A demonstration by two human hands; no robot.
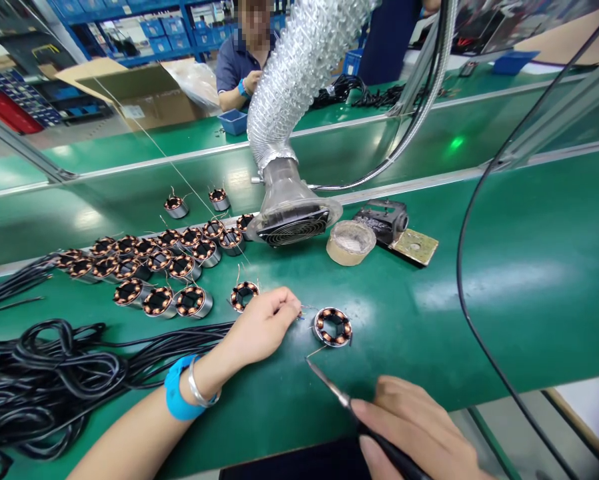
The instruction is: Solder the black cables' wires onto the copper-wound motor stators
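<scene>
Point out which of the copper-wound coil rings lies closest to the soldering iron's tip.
The lone coil ring just right of the left hand. It lies apart from the cluster of rings to the left, and the soldering iron's tip sits just below it.

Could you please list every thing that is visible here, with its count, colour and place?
wound coil: one, copper and silver, on the belt between the hands.
other coils: many, copper and silver, grouped at left centre.
soldering iron: one, dark handle, metal tip near the wound coil.
black cables: a pile, at the left edge.
extraction hose: one, silver, ending in a fan hood above the belt.
tape roll: one, beige, right of the hood.
iron stand: one, dark with a yellowish pad.
green table: one, fills the view.
cardboard box: one, brown, far left.
co-worker: one, dark shirt, far side.
left hand: pinches fine wires by the coil.
right hand: grips the iron.
</scene>
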